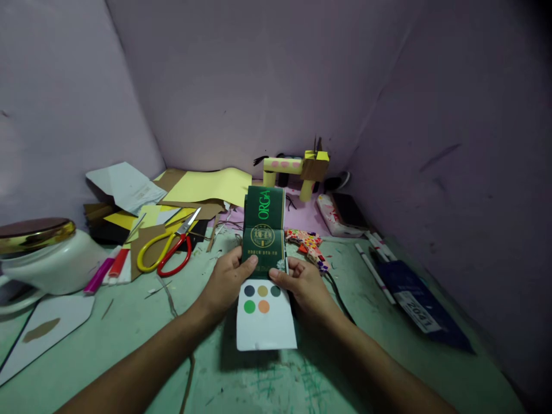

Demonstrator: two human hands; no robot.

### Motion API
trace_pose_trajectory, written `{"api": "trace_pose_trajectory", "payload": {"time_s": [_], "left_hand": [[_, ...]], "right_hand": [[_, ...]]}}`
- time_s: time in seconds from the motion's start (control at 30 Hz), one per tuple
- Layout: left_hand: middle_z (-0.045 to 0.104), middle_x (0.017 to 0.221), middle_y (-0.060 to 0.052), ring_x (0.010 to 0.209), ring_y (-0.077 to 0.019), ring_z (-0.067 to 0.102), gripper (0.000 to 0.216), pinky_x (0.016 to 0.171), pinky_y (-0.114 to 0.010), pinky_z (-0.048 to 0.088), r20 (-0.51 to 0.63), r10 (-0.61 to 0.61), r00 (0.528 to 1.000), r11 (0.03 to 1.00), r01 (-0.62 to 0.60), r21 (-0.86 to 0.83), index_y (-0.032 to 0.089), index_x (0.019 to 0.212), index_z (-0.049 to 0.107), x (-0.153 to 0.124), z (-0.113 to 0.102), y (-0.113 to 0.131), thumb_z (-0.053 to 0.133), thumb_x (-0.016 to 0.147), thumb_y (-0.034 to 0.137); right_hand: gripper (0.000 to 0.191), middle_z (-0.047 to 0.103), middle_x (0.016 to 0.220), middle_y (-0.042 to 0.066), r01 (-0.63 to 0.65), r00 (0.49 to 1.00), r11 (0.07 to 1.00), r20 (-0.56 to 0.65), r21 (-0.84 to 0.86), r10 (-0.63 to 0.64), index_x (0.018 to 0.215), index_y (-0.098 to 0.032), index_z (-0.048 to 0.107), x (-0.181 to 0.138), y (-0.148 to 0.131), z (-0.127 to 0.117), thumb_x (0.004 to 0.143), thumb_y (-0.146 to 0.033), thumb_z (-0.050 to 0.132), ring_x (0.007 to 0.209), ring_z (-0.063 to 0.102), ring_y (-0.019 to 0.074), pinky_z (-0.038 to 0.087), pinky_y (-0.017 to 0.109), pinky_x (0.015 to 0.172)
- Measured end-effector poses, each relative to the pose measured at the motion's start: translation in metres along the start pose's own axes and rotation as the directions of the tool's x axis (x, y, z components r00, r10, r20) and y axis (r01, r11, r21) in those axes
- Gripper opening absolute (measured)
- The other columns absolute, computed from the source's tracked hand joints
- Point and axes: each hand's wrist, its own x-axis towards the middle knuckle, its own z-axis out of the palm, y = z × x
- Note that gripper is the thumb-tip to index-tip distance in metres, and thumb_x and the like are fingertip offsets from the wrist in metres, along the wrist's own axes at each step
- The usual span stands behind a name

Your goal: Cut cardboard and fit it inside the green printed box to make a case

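Observation:
Between my two hands is a flattened green cardboard box with gold print and the letters "ORGA". Its white end flap, marked with several coloured dots, hangs toward me. My left hand grips the left edge, thumb on the front. On the right edge my right hand holds on in the same way, its thumb across the lower part. The fingers behind the box are partly hidden. Just beyond my right hand lies a flower-patterned piece with a dark cord running from it.
Scissors with yellow and red handles lie left, by paper and card scraps. A white teapot stands far left. A yellow paper animal figure stands at the back. Right are a phone, thin markers and a dark blue packet.

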Motion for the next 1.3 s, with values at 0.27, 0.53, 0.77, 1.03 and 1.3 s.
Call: {"api": "trace_pose_trajectory", "payload": {"time_s": [0.27, 0.53, 0.77, 1.03, 1.3], "left_hand": [[0.07, 0.095, -0.009, 0.09, -0.0266, 0.064, 0.035, 0.072, -0.035, 0.05, -0.135, 0.104, 0.985, 0.986, -0.085, 0.14, 0.015, 0.095, 0.058, 0.004, 0.0, -0.008, 0.066, 0.069, 0.037], [0.071, 0.081, -0.006, 0.063, -0.0211, 0.067, 0.039, 0.058, -0.033, 0.053, -0.066, 0.073, 0.995, 0.992, -0.066, 0.111, 0.015, 0.096, 0.054, 0.005, -0.011, -0.004, 0.067, 0.069, 0.04], [0.072, 0.08, -0.004, 0.063, -0.0215, 0.069, 0.046, 0.05, -0.028, 0.053, 0.002, -0.017, 1.0, 0.998, 0.017, -0.066, 0.017, 0.102, 0.052, 0.007, -0.011, -0.008, 0.072, 0.067, 0.04], [0.073, 0.079, -0.005, 0.061, -0.0225, 0.068, 0.05, 0.043, -0.026, 0.049, 0.034, -0.037, 0.999, 0.999, 0.037, -0.014, 0.017, 0.103, 0.054, 0.007, -0.014, -0.007, 0.076, 0.064, 0.04], [0.071, 0.095, -0.009, 0.078, -0.0242, 0.068, 0.055, 0.061, -0.029, 0.053, 0.003, 0.013, 1.0, 0.991, -0.013, 0.13, 0.014, 0.101, 0.053, 0.003, -0.009, 0.0, 0.078, 0.059, 0.039]], "right_hand": [[0.028, 0.066, 0.054, 0.001, -0.018, 1.0, 1.0, -0.018, 0.015, 0.018, 0.068, -0.015, 0.062, 0.0, 0.001, 0.003, 0.058, -0.035, 0.08, 0.044, 0.055, 0.0117, 0.043, 0.024, 0.048], [0.041, 0.064, 0.057, 0.005, -0.234, 0.968, 0.961, 0.125, 0.147, 0.216, 0.067, -0.015, 0.059, -0.002, -0.019, 0.005, 0.087, -0.048, 0.046, 0.046, 0.055, 0.0114, 0.039, 0.021, 0.045], [0.037, 0.064, 0.059, 0.006, -0.209, 0.962, 0.968, 0.21, 0.138, 0.177, 0.067, -0.014, 0.062, -0.001, -0.02, 0.001, 0.081, -0.048, 0.054, 0.05, 0.055, 0.012, 0.042, 0.023, 0.05], [0.031, 0.057, 0.052, 0.0, -0.052, 0.986, 0.997, 0.164, 0.061, 0.041, 0.062, -0.016, 0.063, 0.0, -0.012, 0.001, 0.064, -0.046, 0.07, 0.047, 0.05, 0.011, 0.039, 0.025, 0.051], [0.041, 0.051, 0.051, -0.004, -0.003, 0.991, 0.998, 0.134, 0.055, -0.005, 0.058, -0.018, 0.057, 0.004, -0.008, -0.001, 0.06, -0.055, 0.073, 0.048, 0.046, 0.0104, 0.04, 0.027, 0.054]]}}
